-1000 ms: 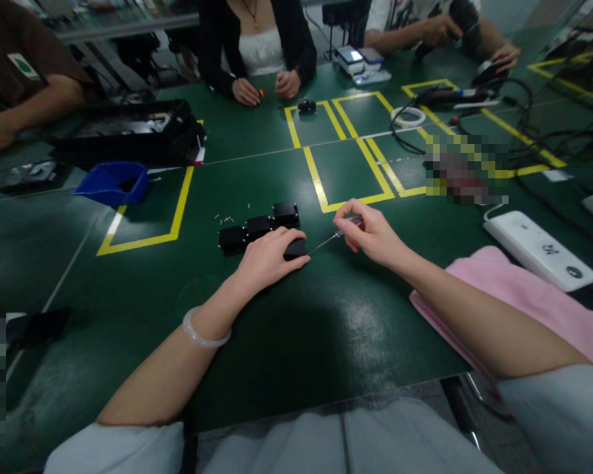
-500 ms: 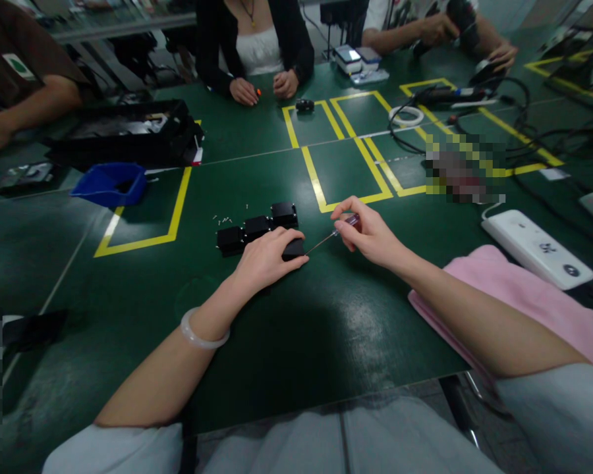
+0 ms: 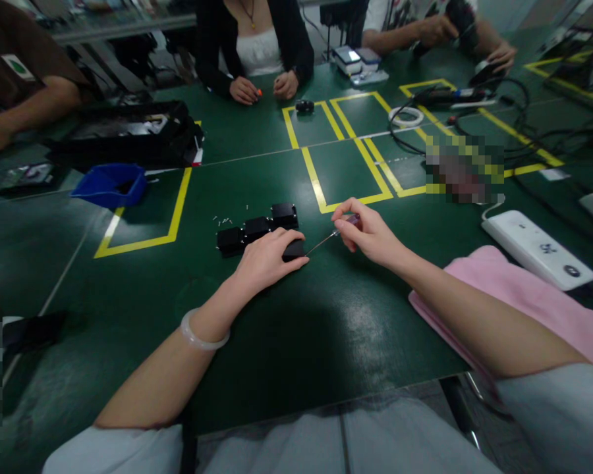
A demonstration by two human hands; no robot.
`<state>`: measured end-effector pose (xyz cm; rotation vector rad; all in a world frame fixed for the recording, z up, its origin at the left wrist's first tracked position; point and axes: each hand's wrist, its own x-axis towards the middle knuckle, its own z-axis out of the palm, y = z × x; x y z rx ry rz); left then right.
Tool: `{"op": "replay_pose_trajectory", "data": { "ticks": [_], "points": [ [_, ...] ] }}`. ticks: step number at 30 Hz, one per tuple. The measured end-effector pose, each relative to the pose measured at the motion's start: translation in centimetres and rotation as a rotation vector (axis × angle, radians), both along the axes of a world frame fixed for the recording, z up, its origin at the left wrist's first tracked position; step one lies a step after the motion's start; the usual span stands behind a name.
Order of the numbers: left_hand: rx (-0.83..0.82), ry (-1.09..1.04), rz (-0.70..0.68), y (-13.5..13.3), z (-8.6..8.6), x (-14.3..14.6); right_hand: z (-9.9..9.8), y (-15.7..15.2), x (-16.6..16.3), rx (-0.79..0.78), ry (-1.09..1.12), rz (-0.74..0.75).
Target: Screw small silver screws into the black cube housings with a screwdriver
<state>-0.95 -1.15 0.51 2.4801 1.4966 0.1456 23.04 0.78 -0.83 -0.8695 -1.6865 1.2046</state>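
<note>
Left fingers (image 3: 296, 264) snug about a black block (image 3: 293, 249), right fingers (image 3: 348, 230) about a probable screwdriver (image 3: 335, 233); yellow-taped green table (image 3: 296, 355), people (image 3: 257, 49) opposite

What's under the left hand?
Under the left hand is a black block, partly visible. A screwdriver points at its exposed edge. The hand hides the block's remainder and anything else beneath.

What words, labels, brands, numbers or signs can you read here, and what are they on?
No text can be read.
White patch on the brown sleeve: green shape, no legible lettering.
Device at the far side: bright screen, too small to read.
White power strip: dark marks, too blurred to read.
Screwdriver and held black block: no lettering visible.
</note>
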Motion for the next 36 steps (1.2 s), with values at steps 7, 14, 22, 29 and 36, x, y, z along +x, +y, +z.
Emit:
{"op": "replay_pose_trajectory", "data": {
  "ticks": [7,14,22,29,36],
  "points": [
    [0.003,0.000,-0.001,-0.01,-0.02,-0.10,0.08,-0.08,0.02,-0.015,-0.006,-0.004],
    [0.014,0.001,-0.006,0.00,-0.14,-0.08,-0.20,0.01,-0.03,-0.003,-0.001,-0.020],
    [0.018,-0.010,-0.008,-0.01,-0.22,-0.18,-0.16,0.12,0.09,0.008,-0.016,-0.029],
    [0.023,-0.004,-0.013,0.09,-0.42,-0.24,-0.11,0.16,0.09,-0.025,-0.051,-0.059],
    [0.025,-0.007,-0.016,0.07,-0.42,-0.25,-0.11,0.18,0.06,-0.014,0.003,-0.025]
  ]
}}
